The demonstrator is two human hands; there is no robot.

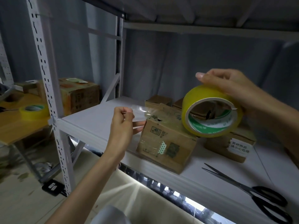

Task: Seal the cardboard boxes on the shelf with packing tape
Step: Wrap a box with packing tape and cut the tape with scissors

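One tape roll (212,111) (axis toward camera), strip (140,113) leftward.

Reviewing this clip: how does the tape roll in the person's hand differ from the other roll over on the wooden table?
The held tape roll is up in the air in the right hand, standing on edge; the roll on the wooden table lies flat, untouched. The held roll has a clear strip pulled out, pinched by the left hand over the front cardboard box; the table roll shows no drawn strip. Both are yellowish with green-and-white printed cores.
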